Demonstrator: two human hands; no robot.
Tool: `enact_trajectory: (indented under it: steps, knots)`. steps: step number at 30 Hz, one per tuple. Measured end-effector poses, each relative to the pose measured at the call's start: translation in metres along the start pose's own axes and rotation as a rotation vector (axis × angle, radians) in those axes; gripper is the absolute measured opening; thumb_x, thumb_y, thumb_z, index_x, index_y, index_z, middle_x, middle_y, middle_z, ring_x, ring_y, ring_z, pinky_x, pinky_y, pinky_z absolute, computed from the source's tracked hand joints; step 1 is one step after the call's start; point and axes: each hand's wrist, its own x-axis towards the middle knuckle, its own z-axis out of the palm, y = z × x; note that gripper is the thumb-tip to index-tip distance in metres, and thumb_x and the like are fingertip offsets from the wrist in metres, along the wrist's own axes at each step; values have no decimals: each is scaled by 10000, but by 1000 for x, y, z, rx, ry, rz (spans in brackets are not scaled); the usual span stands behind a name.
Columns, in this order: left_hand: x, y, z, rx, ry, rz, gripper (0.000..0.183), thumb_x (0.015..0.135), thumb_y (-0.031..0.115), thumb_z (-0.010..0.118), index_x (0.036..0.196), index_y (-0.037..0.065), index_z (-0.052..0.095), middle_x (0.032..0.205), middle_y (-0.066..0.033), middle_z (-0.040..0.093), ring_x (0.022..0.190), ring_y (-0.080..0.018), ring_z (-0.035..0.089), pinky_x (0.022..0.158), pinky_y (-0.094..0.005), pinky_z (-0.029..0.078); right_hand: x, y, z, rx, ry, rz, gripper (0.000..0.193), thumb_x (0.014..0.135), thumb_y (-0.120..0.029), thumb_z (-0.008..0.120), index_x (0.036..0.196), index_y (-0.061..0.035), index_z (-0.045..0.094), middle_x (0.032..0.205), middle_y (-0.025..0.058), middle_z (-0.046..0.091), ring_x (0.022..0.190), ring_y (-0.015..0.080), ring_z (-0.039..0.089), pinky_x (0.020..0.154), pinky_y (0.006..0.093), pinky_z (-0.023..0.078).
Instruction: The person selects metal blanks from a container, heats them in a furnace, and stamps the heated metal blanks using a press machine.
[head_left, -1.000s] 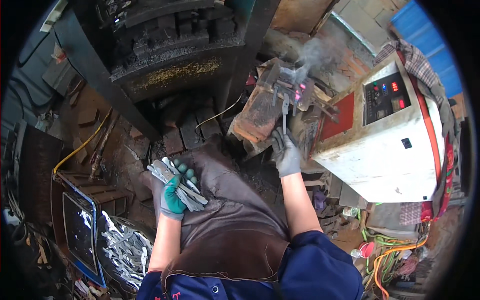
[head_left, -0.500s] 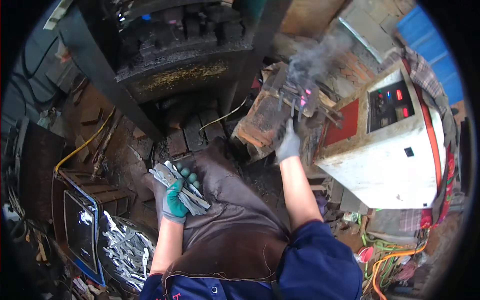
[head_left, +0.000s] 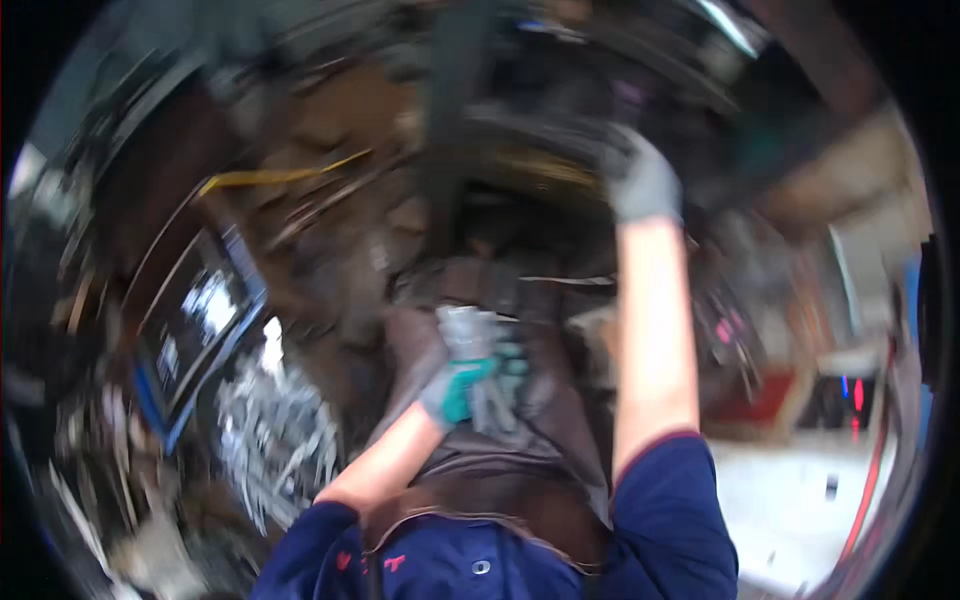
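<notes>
My left hand, in a grey and green glove, is closed around a bundle of flat grey metal pieces above the brown apron on my lap. My right arm is stretched far forward. Its grey-gloved right hand is in front of the dark, soot-covered structure. Motion blur smears those fingers, and whether they hold anything cannot be made out. To the left of my lap lies a heap of similar metal pieces.
A white machine cabinet with lit red and blue displays stands at the lower right. Beyond it, blurred pink-glowing pieces show. On the left are a blue-edged frame and a yellow hose. A dark upright post rises ahead.
The view has swung left, so the surroundings shift right and blur. My right hand has left the glowing pieces and reached forward to the dark structure. My left hand still holds its bundle.
</notes>
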Motion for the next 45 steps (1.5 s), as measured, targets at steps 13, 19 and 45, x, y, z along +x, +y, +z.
enact_trajectory:
  steps: [13,19,45]
  knots:
    - [11,-8,-1,152,-51,27,402,849,117,630,1221,35,503,1131,-110,592,1012,-243,604,831,-363,531,-179,65,31,-554,-28,-140,294,941,-136,538,1192,18,536,1028,136,652,902,184,643,763,297,538]
    - [-2,-5,21,303,148,152,552,814,122,668,1308,112,421,1125,-69,571,1022,-257,564,895,-414,481,-252,57,-218,303,567,-62,152,934,-217,554,997,-90,609,908,45,632,778,151,588,738,276,505]
    - [11,-10,4,153,130,58,464,879,10,523,1313,152,441,1178,-98,579,1039,-303,592,884,-469,509,-10,-47,-12,-477,235,-53,304,905,-332,536,792,-59,609,570,11,517,417,107,417,381,251,300]
